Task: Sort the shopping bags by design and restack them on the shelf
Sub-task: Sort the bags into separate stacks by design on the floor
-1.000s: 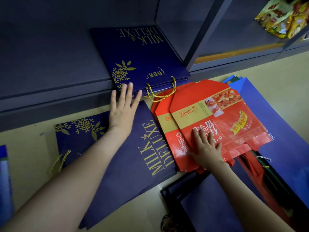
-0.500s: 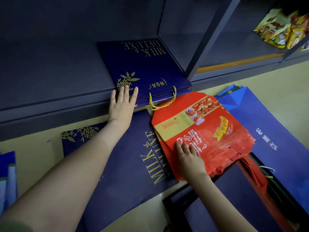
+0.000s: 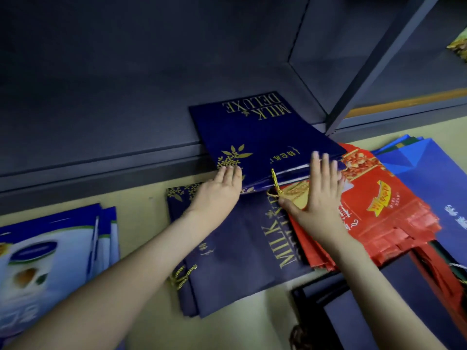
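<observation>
A stack of navy "MILK DELUXE" bags point(image 3: 255, 132) with gold print lies half on the dark shelf point(image 3: 101, 137), its near edge overhanging. My left hand point(image 3: 218, 192) touches that edge at the left with straight fingers. My right hand point(image 3: 317, 195), fingers spread flat, reaches the same edge at the right, above a gold cord handle point(image 3: 276, 183). More navy "MILK DELUXE" bags point(image 3: 237, 251) lie on the floor beneath my hands. Red bags point(image 3: 379, 210) with a food picture are piled to the right.
Blue-and-white bags point(image 3: 50, 251) lie on the floor at the left. Bright blue bags point(image 3: 429, 173) sit under the red pile at the right. A shelf upright point(image 3: 366, 69) divides the compartments. Dark bags point(image 3: 379, 311) lie at the bottom right.
My right hand has left the red bags and moved up to the edge of the navy stack on the shelf. My left hand stays at that edge. The view has shifted left.
</observation>
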A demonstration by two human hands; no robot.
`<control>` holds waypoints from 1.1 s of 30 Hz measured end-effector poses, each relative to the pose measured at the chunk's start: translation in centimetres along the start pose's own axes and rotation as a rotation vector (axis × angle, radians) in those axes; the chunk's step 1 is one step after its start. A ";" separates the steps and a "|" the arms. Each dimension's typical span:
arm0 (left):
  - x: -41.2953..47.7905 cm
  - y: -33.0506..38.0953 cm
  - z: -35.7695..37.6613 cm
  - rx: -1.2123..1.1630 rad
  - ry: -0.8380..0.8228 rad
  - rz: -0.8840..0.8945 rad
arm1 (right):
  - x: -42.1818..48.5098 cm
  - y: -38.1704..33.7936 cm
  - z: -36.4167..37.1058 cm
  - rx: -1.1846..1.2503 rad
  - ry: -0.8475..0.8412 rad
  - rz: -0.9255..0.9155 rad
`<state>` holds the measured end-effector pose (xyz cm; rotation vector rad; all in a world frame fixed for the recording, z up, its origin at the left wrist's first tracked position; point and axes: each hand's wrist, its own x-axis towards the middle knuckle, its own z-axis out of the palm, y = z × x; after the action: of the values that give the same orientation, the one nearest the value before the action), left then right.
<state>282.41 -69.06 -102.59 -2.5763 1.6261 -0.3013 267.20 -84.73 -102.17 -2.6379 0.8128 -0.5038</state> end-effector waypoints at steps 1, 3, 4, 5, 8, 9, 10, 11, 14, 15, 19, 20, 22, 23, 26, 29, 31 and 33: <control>-1.1 0.0 -0.9 0.018 -0.052 0.025 | -0.2 -0.8 -0.1 -0.061 -0.070 -0.084; -3.3 0.1 -2.2 -0.007 -0.243 0.126 | -1.2 -2.4 0.0 -0.134 -0.261 -0.209; -4.3 0.0 -3.1 -0.030 -0.340 0.124 | -1.8 -3.0 0.1 -0.160 -0.354 -0.233; -5.3 -0.2 -3.7 -0.030 -0.340 0.145 | -2.3 -3.6 0.5 -0.185 -0.416 -0.243; -7.3 -0.9 -4.6 -0.130 -0.067 0.109 | -3.3 -5.3 0.4 -0.136 -0.394 -0.276; -8.1 -1.1 -4.4 -0.181 0.053 0.131 | -3.6 -5.7 0.0 -0.127 -0.341 -0.290; -8.7 -1.2 -4.4 -0.226 0.168 0.135 | -3.7 -6.1 -0.5 -0.145 -0.269 -0.309; -9.1 -1.1 -4.6 -0.268 0.235 0.118 | -4.0 -6.3 -1.0 -0.158 -0.192 -0.321; -9.5 -0.4 -5.8 -0.354 0.348 0.012 | -4.3 -6.0 -2.4 -0.201 0.032 -0.338; -9.7 -0.3 -5.7 -0.398 0.339 -0.062 | -4.2 -5.7 -3.0 -0.186 0.094 -0.299; -10.4 -0.3 -2.9 -0.502 0.141 -0.273 | -3.4 -5.1 -6.6 -0.030 0.264 -0.023; -10.6 0.0 -2.1 -0.473 0.063 -0.277 | -3.5 -4.9 -6.9 -0.058 0.269 -0.037; -11.0 0.5 -0.5 -0.431 -0.115 -0.268 | -4.0 -4.7 -6.9 -0.142 0.262 -0.120; -11.0 0.7 0.1 -0.432 -0.179 -0.268 | -4.3 -4.3 -6.6 -0.181 0.248 -0.148; -10.8 1.4 1.7 -0.504 -0.287 -0.262 | -4.9 -2.9 -4.8 -0.238 0.196 -0.169; -10.2 1.6 3.5 -0.788 -0.355 -0.346 | -5.3 -2.1 -2.1 -0.249 0.114 -0.278; -9.7 1.4 4.7 -1.006 -0.322 -0.509 | -5.6 -1.5 0.0 -0.266 -0.027 -0.428; -9.2 1.2 5.6 -1.214 -0.298 -0.723 | -5.8 -0.5 1.8 -0.312 -0.153 -0.536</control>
<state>278.71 -61.52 -109.38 -3.6332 0.7304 1.3913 263.74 -80.58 -104.90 -3.1407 0.1308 -0.3109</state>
